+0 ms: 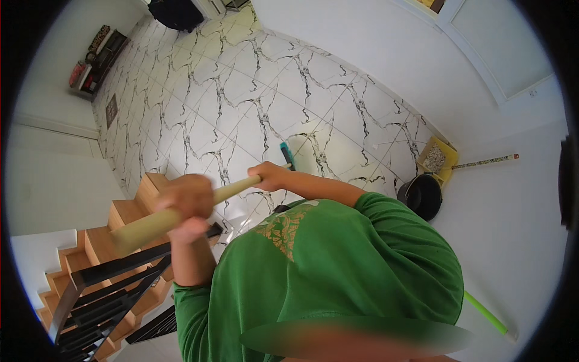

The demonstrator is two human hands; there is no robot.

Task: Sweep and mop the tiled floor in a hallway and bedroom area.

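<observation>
A broom with a pale yellow stick [235, 189] slants across in front of me. My left hand [186, 199], blurred, is wrapped around the stick near its upper end. Farther down the same stick, my right hand [269, 175] closes on it. The teal and dark broom head [287, 156] is on the white marble-patterned tile floor [244, 113], just beyond my right hand. My right forearm hides part of the floor beside it.
Wooden stairs [122, 212] with a black metal railing [122, 262] are at my left. By the right wall stand a black bucket [421, 197] and a yellow dustpan [445, 158]. A bright green pole [486, 312] is behind at right. A low shelf [102, 68] stands far left, a black bag [176, 13] beyond.
</observation>
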